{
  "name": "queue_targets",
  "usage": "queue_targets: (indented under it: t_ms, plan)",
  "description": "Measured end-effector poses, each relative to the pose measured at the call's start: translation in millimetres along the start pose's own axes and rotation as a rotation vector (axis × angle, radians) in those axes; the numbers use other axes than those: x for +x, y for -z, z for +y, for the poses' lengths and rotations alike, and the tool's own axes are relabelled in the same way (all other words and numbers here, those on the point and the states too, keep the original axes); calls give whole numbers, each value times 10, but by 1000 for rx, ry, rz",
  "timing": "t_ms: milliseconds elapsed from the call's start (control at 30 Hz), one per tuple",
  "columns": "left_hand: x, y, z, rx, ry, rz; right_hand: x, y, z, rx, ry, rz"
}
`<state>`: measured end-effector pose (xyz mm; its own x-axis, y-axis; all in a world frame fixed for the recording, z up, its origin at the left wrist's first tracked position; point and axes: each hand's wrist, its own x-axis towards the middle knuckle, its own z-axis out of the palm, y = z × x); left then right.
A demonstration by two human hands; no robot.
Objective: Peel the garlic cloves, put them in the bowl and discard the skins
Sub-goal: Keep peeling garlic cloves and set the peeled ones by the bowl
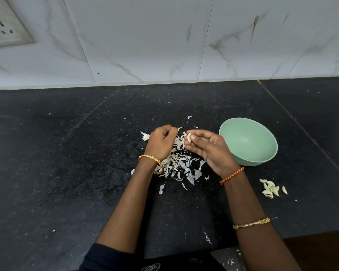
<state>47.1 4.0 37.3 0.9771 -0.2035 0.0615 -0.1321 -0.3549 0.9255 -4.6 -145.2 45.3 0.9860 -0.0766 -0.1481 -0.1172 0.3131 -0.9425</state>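
Observation:
My right hand [207, 149] pinches a pale garlic clove [189, 137] between thumb and fingers, just left of the green bowl [249, 141]. My left hand [161, 142] hovers beside it over the skins, fingers curled; whether it holds a scrap of skin I cannot tell. A heap of white garlic skins [179, 163] lies on the black counter under and between my hands. A small pile of peeled cloves [271, 189] sits on the counter at the right, in front of the bowl. The bowl looks empty inside.
The black stone counter [67, 153] runs left and right, backed by a white marble-look tiled wall [164, 45] with a socket plate [4, 28] at the upper left. Loose skin flakes are scattered about. The counter's front edge is near the bottom right.

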Motion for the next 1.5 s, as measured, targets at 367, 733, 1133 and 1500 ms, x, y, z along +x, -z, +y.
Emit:
queue_targets:
  t_ms: [367, 733, 1133, 1500]
  plan:
    - [-128, 3, 58, -85, -81, -80, -59, 25, 51, -92, 48, 47]
    - [-146, -87, 20, 68, 12, -17, -122, 17, 66, -168, 22, 36]
    - [-272, -118, -59, -39, 277, 229, -129, 19, -34, -493, -91, 70]
    - [-561, -366, 245, -294, 382, 204, -327, 236, -82, -146, -130, 60]
